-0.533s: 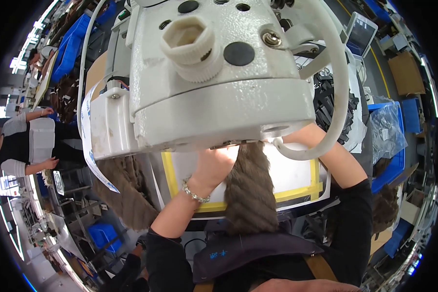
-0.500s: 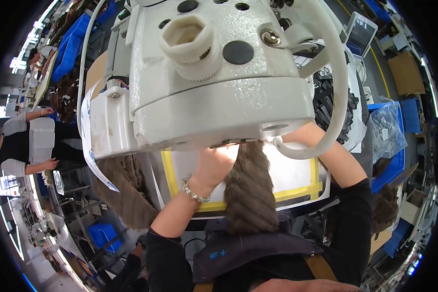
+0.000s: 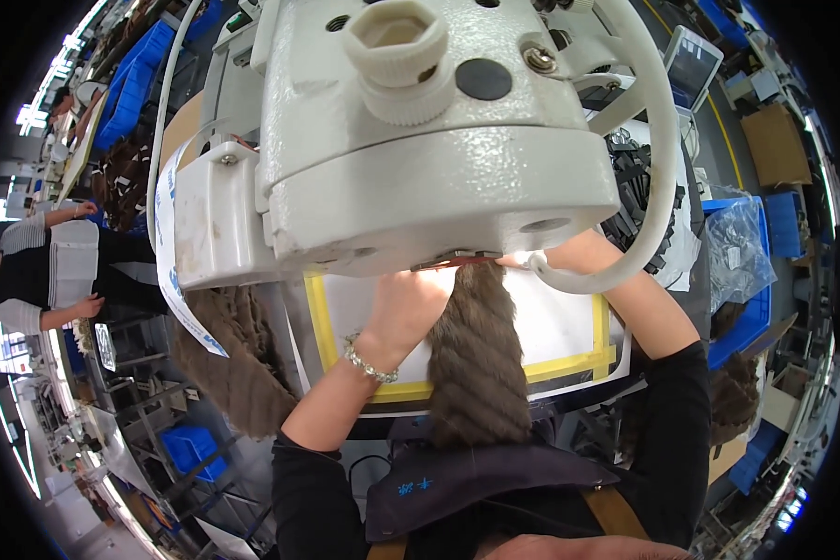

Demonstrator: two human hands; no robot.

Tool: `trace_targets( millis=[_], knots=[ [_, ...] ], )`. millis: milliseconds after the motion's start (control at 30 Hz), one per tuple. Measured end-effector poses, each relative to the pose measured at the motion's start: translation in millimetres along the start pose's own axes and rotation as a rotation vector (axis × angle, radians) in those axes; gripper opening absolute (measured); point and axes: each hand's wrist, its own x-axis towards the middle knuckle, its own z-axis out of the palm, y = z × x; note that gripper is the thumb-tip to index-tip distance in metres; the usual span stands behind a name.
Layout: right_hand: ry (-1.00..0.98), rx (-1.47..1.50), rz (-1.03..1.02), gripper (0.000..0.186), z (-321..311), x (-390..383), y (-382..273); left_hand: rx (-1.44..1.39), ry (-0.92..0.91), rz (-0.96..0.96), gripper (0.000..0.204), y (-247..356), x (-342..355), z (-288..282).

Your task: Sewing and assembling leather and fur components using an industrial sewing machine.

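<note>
A brown fur piece (image 3: 477,373) with slanting ridges runs from my lap up over the lit white work surface (image 3: 555,329) and under the head of a white sewing machine (image 3: 439,187). My left hand (image 3: 418,303), a beaded bracelet at its wrist, is closed at the fur's left edge, right below the machine head; its fingertips are hidden. To the right of the fur, my right hand (image 3: 569,252) reaches in beneath the machine. Its fingers are out of sight behind the machine head and a curved white tube (image 3: 658,205).
Another brown fur piece (image 3: 238,373) hangs at the left of the table. Black strips (image 3: 639,191) lie at the right, near a blue bin (image 3: 751,322) with clear plastic in it. A co-worker (image 3: 61,271) stands at the far left.
My view has shifted slightly, so the machine head appears higher and a little to the right. Both hands stay by the fur under the machine, with little visible movement.
</note>
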Motion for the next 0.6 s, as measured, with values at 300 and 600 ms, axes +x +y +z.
trace_targets(
  millis=[300, 600],
  knots=[
    [-0.013, -0.036, -0.083, 0.033, 5, 0, 3, -0.039, 0.089, -0.028, 0.015, -8, -10, 12],
    [0.009, -0.008, -0.084, 0.03, 6, 0, 3, 0.038, 0.006, 0.079, 0.016, -6, -12, 10]
  ],
)
